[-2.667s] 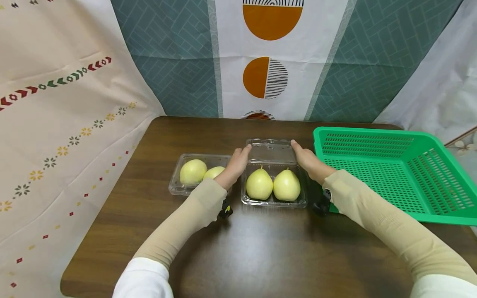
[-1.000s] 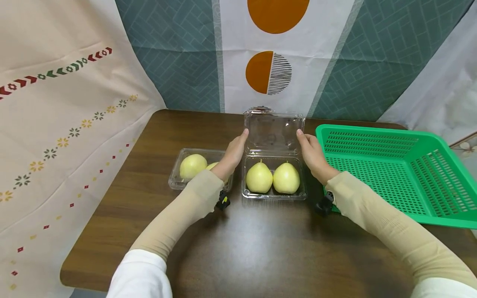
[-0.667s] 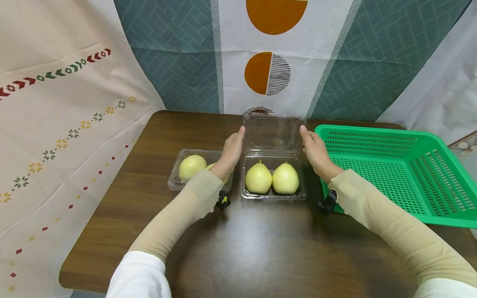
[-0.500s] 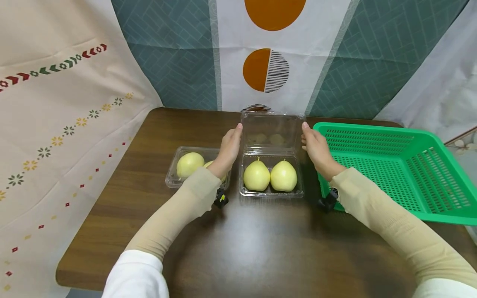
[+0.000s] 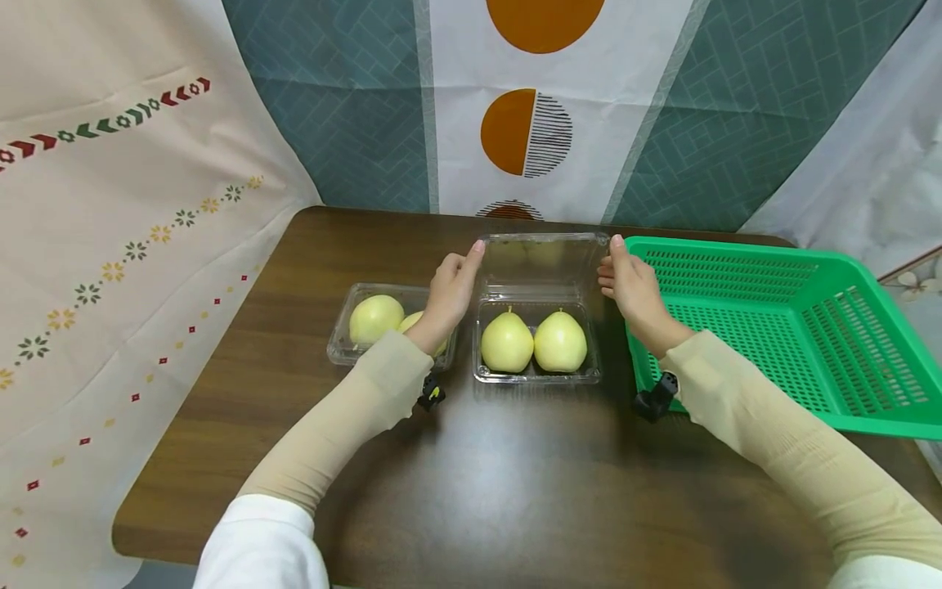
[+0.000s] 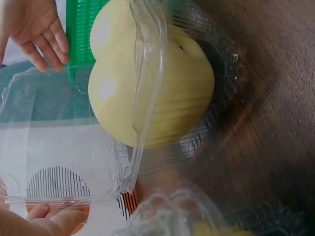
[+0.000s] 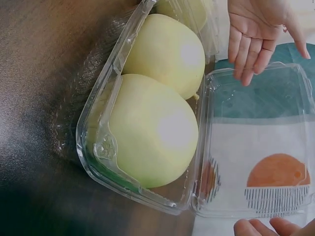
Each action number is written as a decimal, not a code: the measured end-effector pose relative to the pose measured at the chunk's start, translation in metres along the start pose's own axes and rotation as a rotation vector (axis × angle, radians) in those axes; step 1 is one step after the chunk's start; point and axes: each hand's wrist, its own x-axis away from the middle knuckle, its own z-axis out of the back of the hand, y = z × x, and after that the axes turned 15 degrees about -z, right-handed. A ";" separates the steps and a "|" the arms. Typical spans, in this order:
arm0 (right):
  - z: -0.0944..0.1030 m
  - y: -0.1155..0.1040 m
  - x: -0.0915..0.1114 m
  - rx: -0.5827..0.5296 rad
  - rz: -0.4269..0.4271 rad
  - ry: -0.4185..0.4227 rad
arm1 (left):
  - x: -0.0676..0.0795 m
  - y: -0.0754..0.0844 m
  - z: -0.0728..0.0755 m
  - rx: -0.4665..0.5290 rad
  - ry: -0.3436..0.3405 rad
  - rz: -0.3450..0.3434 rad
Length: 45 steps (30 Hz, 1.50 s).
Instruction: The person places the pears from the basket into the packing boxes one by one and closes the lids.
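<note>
Centred on the table is a clear plastic clamshell box point(image 5: 482, 378), its base holding two yellow-green pears point(image 5: 560, 341) side by side. Its hinged lid point(image 5: 540, 263) stands raised behind the pears. My left hand point(image 5: 453, 285) is at the lid's left edge, thumb up by the corner; the right wrist view shows its fingers point(image 7: 249, 51) extended over that edge. At the opposite edge is my right hand point(image 5: 637, 288), with loose, fairly straight fingers point(image 6: 45, 46) in the left wrist view. Both pears sit upright, stems up.
Left of the box stands another clear plastic container point(image 5: 340, 353) with two pears point(image 5: 376, 319), one partly hidden by my left hand and sleeve. A large green slotted basket point(image 5: 817, 419) stands on the right. Patterned cloths point(image 5: 353, 106) hang behind the brown table point(image 5: 471, 491).
The lid first lay low behind the base, then rose with both hands at its sides. Lately its top edge has tipped toward me, and my right hand has shifted slightly right.
</note>
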 end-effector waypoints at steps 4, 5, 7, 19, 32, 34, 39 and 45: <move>0.003 -0.001 0.002 0.003 -0.017 0.004 | 0.002 0.004 0.001 -0.002 -0.020 0.022; 0.003 0.000 0.003 0.005 -0.020 0.003 | 0.002 0.005 0.001 -0.004 -0.023 0.028; 0.004 0.000 0.004 0.008 -0.026 -0.002 | 0.003 0.006 0.000 -0.004 -0.030 0.037; 0.000 0.001 0.014 0.000 -0.044 -0.005 | 0.008 0.006 0.002 -0.003 -0.026 0.042; -0.002 0.002 0.026 -0.023 -0.132 -0.112 | 0.014 0.006 0.006 0.084 -0.085 0.163; -0.002 0.003 0.029 -0.018 -0.145 -0.149 | 0.016 0.007 0.006 0.084 -0.102 0.176; -0.003 0.003 0.037 -0.021 -0.180 -0.226 | 0.024 0.011 0.006 0.123 -0.158 0.217; -0.007 0.006 0.044 -0.088 -0.189 -0.219 | 0.033 0.012 0.003 0.225 -0.203 0.299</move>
